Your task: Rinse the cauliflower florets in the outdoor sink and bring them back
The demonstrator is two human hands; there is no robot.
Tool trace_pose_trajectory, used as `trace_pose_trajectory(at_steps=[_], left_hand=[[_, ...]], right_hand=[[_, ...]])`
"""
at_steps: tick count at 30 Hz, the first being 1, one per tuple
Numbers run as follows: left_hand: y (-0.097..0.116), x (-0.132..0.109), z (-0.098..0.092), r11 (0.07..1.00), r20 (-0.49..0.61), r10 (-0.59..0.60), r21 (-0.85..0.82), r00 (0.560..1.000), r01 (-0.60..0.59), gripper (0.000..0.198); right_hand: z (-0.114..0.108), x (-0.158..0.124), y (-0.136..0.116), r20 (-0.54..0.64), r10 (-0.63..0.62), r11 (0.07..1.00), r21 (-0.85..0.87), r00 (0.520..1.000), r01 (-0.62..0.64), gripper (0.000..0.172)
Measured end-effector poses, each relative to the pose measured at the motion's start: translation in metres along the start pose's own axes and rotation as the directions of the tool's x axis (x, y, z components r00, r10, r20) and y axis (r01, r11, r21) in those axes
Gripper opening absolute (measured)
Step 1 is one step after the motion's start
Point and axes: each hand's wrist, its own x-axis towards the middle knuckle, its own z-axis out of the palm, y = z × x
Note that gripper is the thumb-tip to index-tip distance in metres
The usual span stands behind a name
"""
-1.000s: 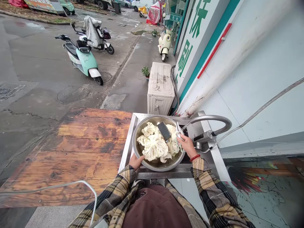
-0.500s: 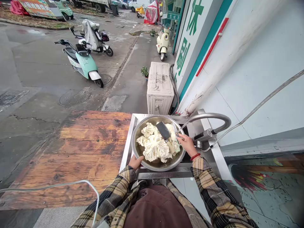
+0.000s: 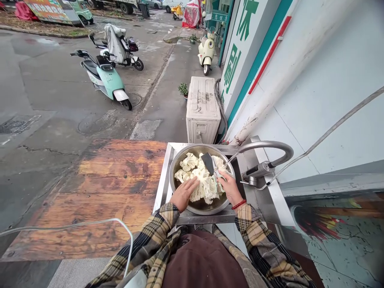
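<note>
A: Biggest stuff 1st?
B: Paved st. [image 3: 60,76] w/ parked scooters, then the wooden worktop [image 3: 108,192] on the left, wood grain showing.
A: Next to it?
B: S/s sink [image 3: 207,219], R of the worktop. Round metal bowl [image 3: 201,207] sits over it, approx. mid-sink.
A: Tap?
B: Grey tap [image 3: 257,170], R side, spout arched toward the bowl. Thin streak from spout end to bowl; can't tell if it's H2O.
A: And the cauliflower [image 3: 202,174]?
B: In the bowl, several pcs, big one mid, smaller ones up-left.
A: L hand [image 3: 183,195]?
B: Over the bowl's near-left rim, fingers straight & close together, laid on the big pc., not gripping.
A: R hand [image 3: 230,189]?
B: Fingers clamped on the scissors [image 3: 215,170], over the bowl's R half, tips pointing away from the person.
A: Anything else?
B: Dark flat blade [image 3: 207,162] among the pcs, just L of the scissors; its handle's hidden. Smallest: red bead bracelet [image 3: 239,204], R wrist.
</note>
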Motion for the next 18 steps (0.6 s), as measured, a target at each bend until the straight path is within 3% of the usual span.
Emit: trace_pose_trajectory(at_steps=[5, 12, 18], left_hand=[[-0.008, 0.002, 0.002, 0.996, -0.113, -0.046, -0.080, 0.992, 0.037, 0.066], [0.005, 0.003, 0.005, 0.989, -0.213, -0.040, 0.133, 0.976, 0.070, 0.052], [0.012, 0.006, 0.005, 0.950, -0.288, -0.068, 0.273, 0.955, 0.150, 0.048]], right_hand=[[-0.018, 0.000, 0.003, -0.066, 0.079, 0.991, 0.114, 0.995, -0.071, 0.052], [-0.067, -0.029, 0.025, -0.148, 0.211, 0.942, 0.293, 0.966, -0.161, 0.045], [-0.084, -0.053, 0.048, -0.175, 0.279, 0.917, 0.341, 0.944, -0.207, 0.045]])
